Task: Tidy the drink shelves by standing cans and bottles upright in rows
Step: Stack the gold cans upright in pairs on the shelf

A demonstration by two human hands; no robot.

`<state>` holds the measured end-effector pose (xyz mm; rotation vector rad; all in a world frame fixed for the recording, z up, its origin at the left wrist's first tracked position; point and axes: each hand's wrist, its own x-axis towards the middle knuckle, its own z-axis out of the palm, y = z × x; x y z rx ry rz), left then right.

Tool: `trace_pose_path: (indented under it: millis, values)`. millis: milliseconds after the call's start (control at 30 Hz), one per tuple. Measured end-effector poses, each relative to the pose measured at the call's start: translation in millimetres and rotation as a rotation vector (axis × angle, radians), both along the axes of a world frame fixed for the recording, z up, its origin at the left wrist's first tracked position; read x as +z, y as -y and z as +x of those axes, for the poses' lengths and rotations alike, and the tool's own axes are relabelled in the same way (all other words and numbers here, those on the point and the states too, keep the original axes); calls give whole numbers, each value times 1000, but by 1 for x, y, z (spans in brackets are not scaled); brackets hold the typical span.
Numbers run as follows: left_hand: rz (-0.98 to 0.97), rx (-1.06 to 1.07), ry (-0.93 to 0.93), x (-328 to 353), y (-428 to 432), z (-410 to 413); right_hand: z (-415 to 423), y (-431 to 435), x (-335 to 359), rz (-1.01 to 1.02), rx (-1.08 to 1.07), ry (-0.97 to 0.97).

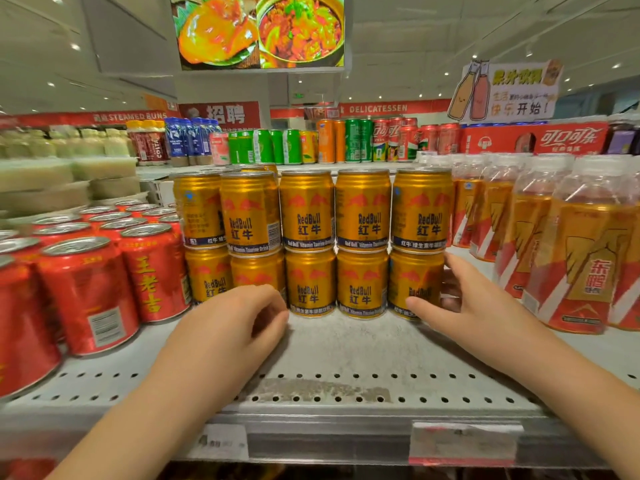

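On the shelf [346, 348], mid-row, gold cans [308, 209] stand upright, stacked two high. Your right hand [464, 303] grips the bottom-right can [414, 275]. Your left hand [239, 320] is curled near the stack; can't tell if it holds anything.

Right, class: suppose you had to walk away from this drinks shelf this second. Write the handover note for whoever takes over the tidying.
Left hand: loosely curled, holding nothing, in front of the lower tier, second can from the left.
Right hand: thumb and fingers round the lower right gold can.
Gold cans: two tiers, five across, all upright, set back on the shelf.
Red cans on the left and bottles on the right: upright.
Done: nothing visible lies on its side.
Left: probably square up the right-hand stack and turn the leftmost labels forward.
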<state>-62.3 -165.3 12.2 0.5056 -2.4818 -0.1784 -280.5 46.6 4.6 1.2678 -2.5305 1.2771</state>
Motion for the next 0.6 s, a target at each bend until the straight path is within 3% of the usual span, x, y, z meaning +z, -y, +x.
trace_pose_path:
  millis: [233,600]
  values:
    - [70,179,-93,-6,5,10,4,-1,1,83,-40,-17]
    - [63,173,-60,-11,14,4,7,-1,3,113,-28,-25]
